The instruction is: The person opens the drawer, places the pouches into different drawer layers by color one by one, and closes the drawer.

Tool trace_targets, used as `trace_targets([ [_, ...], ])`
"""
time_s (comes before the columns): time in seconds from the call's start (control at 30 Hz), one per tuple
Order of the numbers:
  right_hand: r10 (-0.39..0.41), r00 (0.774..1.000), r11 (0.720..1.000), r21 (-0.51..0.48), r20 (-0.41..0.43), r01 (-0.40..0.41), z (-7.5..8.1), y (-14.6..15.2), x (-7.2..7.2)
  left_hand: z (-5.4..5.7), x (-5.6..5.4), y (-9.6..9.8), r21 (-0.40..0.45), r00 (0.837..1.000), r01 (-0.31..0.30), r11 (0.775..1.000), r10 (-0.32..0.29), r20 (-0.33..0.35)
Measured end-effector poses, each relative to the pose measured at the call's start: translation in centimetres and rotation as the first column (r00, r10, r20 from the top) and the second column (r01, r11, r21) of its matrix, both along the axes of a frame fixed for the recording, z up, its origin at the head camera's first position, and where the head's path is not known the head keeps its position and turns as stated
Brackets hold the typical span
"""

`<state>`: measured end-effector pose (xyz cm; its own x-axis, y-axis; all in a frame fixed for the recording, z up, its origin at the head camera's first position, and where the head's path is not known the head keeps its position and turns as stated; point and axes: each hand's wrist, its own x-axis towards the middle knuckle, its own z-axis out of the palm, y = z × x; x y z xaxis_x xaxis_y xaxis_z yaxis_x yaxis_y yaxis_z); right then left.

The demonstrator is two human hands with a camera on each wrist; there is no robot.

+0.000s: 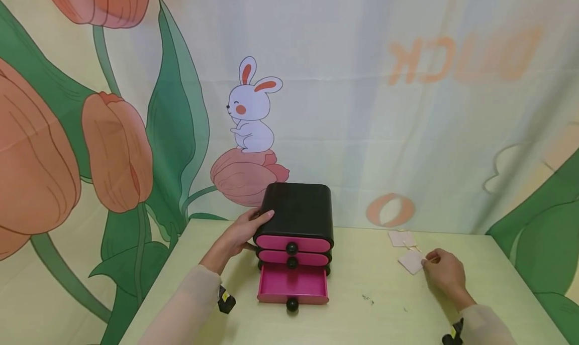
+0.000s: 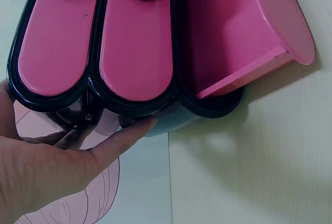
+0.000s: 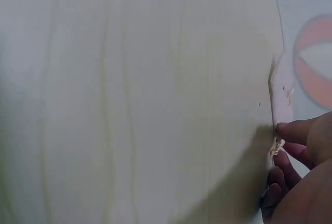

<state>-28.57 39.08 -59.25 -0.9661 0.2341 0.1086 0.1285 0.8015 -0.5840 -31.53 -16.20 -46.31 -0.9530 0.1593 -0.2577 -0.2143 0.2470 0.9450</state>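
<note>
A small black cabinet with pink drawers (image 1: 298,209) stands on the table. Its two upper drawers are closed, while the bottom drawer (image 1: 293,282) is pulled out and nothing shows inside. My left hand (image 1: 244,229) grips the cabinet's left side, thumb over the top edge; in the left wrist view, the fingers (image 2: 124,138) touch the side below. At the right, my right hand (image 1: 445,272) pinches the edge of a tea bag (image 1: 411,261), a flat pale square with a string. Another tea bag (image 1: 401,238) lies just behind it. The right palm is hidden.
A printed curtain (image 1: 344,109) with a rabbit and tulips hangs at the table's back edge. Small dark crumbs (image 1: 368,299) lie on the pale table (image 1: 353,325) between the cabinet and my right hand.
</note>
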Motion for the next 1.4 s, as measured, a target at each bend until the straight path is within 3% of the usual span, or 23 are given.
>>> trace_targets([
  [0.2,0.01,1.0,0.993,-0.118,-0.014,-0.012,0.7,-0.8,0.3,0.0,0.1,0.2,0.001,1.0,0.001,1.0,-0.001,-0.003],
  [0.43,0.179,0.977,0.947,-0.249,-0.118,-0.204,4.6,-5.7,1.7,0.1,0.1,0.1,0.007,1.0,0.004,1.0,-0.003,-0.005],
  [0.53,0.262,0.95,0.906,-0.295,-0.172,-0.303,6.7,-8.4,2.5,0.0,0.0,0.0,0.014,1.0,0.001,1.0,-0.001,-0.001],
  [0.67,0.369,0.896,0.818,-0.37,-0.247,-0.44,8.8,-11.6,3.7,0.0,0.0,0.0,0.01,1.0,0.002,1.0,-0.002,0.002],
  [0.77,0.444,0.856,0.751,-0.41,-0.265,-0.517,9.7,-13.7,4.4,0.0,0.0,0.1,0.004,1.0,0.001,1.0,-0.001,0.004],
  [0.83,0.485,0.835,0.727,-0.409,-0.262,-0.551,9.8,-15.0,4.7,0.0,0.0,0.1,0.002,1.0,0.001,1.0,-0.001,0.004],
  [0.93,0.509,0.824,0.731,-0.382,-0.247,-0.566,9.6,-16.8,4.8,0.0,0.0,0.1,0.005,1.0,-0.003,1.0,0.003,0.007],
  [1.17,0.447,0.857,0.791,-0.334,-0.257,-0.513,7.6,-20.6,4.8,0.1,0.1,0.1,0.008,1.0,-0.002,1.0,0.002,0.003],
  [1.4,0.474,0.833,0.786,-0.289,-0.286,-0.547,4.9,-22.7,5.0,0.1,0.1,0.2,0.007,1.0,-0.003,1.0,0.003,-0.003],
])
